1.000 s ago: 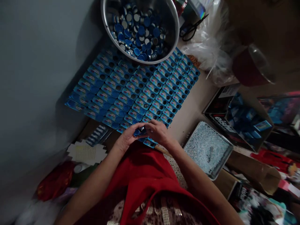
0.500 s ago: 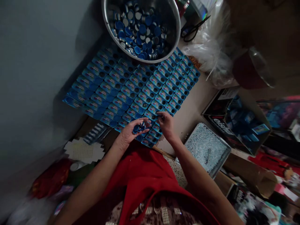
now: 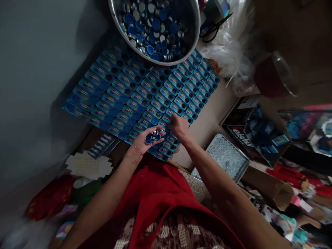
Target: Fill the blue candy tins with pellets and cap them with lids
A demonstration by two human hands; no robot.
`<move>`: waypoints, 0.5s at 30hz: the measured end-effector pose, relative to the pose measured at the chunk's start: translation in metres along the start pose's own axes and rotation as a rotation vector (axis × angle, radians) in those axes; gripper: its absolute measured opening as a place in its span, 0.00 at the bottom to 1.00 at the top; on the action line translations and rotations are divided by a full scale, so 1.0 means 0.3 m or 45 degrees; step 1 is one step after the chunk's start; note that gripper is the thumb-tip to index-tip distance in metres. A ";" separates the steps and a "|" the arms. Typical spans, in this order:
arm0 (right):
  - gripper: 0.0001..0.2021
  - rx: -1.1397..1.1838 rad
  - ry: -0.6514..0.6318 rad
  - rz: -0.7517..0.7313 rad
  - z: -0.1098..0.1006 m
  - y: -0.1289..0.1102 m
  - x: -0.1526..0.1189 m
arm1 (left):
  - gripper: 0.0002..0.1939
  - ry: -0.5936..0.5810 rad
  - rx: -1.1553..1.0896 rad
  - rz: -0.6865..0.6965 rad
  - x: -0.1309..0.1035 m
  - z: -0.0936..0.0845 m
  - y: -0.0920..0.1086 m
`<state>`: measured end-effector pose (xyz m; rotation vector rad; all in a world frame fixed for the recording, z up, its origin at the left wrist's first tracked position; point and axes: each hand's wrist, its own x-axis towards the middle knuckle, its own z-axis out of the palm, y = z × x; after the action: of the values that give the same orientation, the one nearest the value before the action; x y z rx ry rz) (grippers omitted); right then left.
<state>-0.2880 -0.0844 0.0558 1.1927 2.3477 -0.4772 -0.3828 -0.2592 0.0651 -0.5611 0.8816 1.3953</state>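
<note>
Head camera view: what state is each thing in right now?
Left hand: cupped, holding blue-and-silver discs.
Right hand: fingers curled, over blue packs; grip hidden.
Blue packs: laid out in slanting rows.
Metal bowl: holding many similar discs.
Cardboard box: open, holding blue packages.
Metal tray: covered with pale granules.
Scissors: lying beside clear plastic.

Workshop: blue packs (image 3: pixel 164 98) in rows, bowl (image 3: pixel 191 34) of caps (image 3: pixel 156 25), carton (image 3: pixel 240 138).

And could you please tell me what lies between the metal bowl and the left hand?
Rows of blue packs lie between the metal bowl and the left hand, as the head view shows.
</note>
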 end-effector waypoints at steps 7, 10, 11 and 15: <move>0.14 0.299 0.164 -0.658 0.012 0.026 -0.261 | 0.11 -0.032 0.115 -0.034 0.002 -0.024 -0.022; 0.15 0.247 0.107 -0.872 0.058 0.054 -0.361 | 0.11 -0.092 0.180 -0.149 0.012 -0.051 -0.064; 0.15 0.242 0.116 -0.867 0.078 0.070 -0.385 | 0.11 -0.111 0.188 -0.212 0.016 -0.055 -0.082; 0.11 0.319 0.248 -0.712 0.147 0.152 -0.451 | 0.11 -0.154 0.139 -0.421 0.036 -0.044 -0.167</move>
<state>-0.1698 -0.1701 0.0883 0.6813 2.8555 -0.8953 -0.3369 -0.2695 0.0410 -0.5075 0.7257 1.0628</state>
